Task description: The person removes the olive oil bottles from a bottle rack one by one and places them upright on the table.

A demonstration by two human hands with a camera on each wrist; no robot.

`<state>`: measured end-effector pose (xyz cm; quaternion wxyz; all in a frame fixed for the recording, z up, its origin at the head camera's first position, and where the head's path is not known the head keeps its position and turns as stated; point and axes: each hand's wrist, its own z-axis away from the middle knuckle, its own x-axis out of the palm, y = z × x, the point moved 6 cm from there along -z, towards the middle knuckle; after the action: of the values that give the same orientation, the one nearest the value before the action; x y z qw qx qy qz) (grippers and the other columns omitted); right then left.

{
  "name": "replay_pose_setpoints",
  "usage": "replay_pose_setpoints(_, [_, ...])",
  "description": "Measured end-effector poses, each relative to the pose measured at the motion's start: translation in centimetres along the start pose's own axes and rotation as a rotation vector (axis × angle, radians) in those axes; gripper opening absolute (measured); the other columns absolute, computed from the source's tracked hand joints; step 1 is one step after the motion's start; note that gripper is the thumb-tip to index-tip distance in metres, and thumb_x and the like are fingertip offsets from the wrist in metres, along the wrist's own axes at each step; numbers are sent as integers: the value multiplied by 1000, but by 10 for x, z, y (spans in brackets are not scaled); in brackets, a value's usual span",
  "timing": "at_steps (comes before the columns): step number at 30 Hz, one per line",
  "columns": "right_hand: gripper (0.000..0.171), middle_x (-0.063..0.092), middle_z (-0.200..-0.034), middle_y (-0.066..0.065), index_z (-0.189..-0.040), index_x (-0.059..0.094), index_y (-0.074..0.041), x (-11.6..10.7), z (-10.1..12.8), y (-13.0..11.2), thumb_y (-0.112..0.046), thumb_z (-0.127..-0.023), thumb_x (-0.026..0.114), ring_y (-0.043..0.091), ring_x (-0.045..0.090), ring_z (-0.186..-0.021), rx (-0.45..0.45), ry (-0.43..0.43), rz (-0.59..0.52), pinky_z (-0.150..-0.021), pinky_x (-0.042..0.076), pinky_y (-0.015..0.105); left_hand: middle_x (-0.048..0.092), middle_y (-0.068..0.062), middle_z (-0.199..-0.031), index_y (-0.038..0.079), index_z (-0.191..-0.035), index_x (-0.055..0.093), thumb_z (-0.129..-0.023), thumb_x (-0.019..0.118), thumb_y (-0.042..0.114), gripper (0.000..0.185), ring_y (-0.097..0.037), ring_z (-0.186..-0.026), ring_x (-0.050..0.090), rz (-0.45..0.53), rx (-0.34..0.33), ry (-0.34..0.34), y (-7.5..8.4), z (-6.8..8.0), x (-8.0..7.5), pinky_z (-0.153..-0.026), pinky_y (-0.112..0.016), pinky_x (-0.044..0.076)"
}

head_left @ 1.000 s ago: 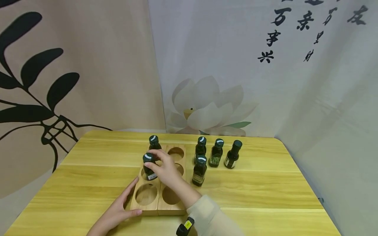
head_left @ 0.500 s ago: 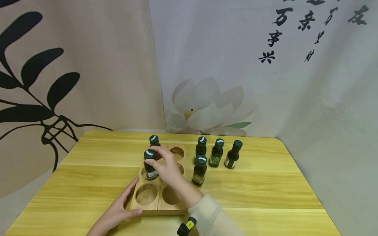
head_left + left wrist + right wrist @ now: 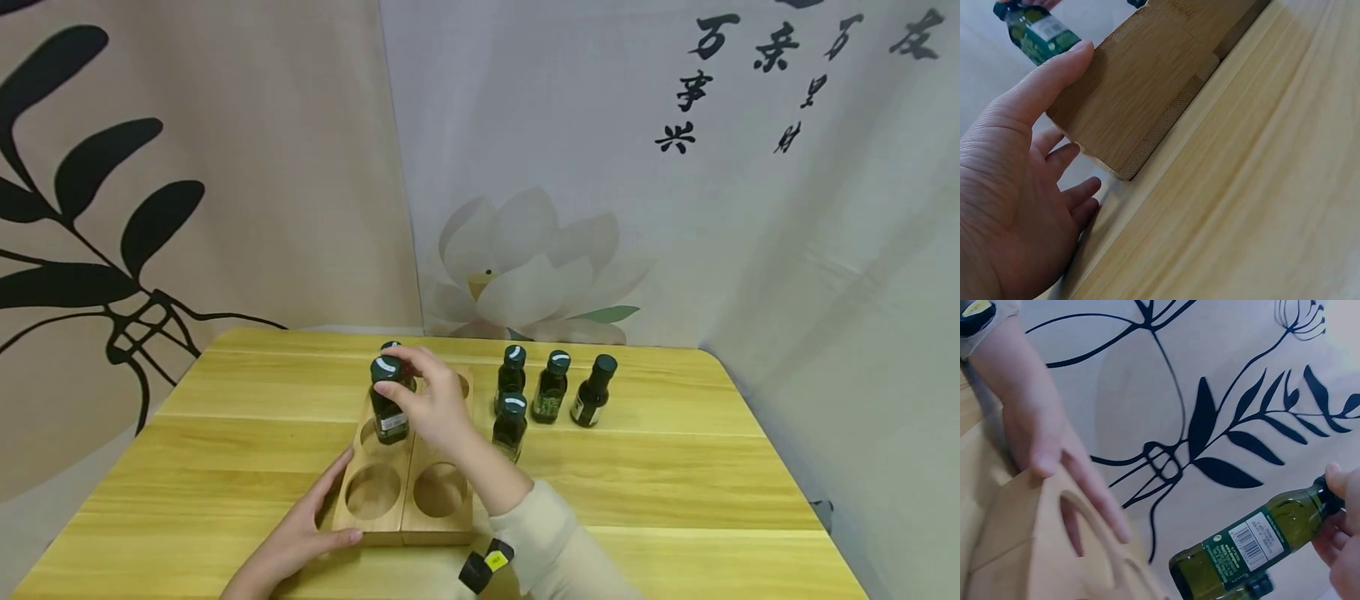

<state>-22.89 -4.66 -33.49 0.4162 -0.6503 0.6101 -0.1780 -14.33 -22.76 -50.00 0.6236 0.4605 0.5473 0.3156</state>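
Note:
My right hand pinches a small green glass bottle by its dark cap, thumb on the near side. The bottle hangs almost upright over a round hole at the left of the wooden rack. A barcode label shows on it in the right wrist view. At the rack's near left corner rests my left hand, thumb on the front face, fingers stretched along the side. Another bottle behind the lifted one is mostly hidden. Two near holes show bare wood inside.
Right of the rack stand several dark bottles: a front one partly behind my right forearm, and behind it a left one, a middle one and a right one. A printed curtain hangs behind the table.
My right hand has raised the bottle, moving up and slightly right; it now overlaps the bottle behind it more. The left hand keeps its place on the rack.

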Motion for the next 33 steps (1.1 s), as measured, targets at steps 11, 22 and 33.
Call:
replay_pose_setpoints(11, [33,62,-97,7,-115,66,-4,-35,-17,-27,-7,-83,74,19,60,-88,-51,42,-24,-76,53,35,16,-13,-157,27,-154,19,-76,82,15,101,-17,-137,19,20,34,1,-7,-9,-6,-96,-7,18])
replay_pose_setpoints(22, [34,62,-99,9,-114,64,3,-77,-19,-43,1,-82,73,20,62,-86,-69,76,-23,-82,51,35,16,-13,-157,27,-154,19,-76,82,15,101,-35,-137,16,15,39,-7,-9,-18,-12,-96,-7,16])
replay_pose_setpoints(33, [33,62,-100,10,-113,65,3,-127,-12,-57,4,-81,73,22,61,-86,-44,147,33,-82,51,34,14,-15,-157,30,-154,17,-78,80,15,100,-37,-138,16,29,-12,-32,-11,-18,-12,-106,-36,26])
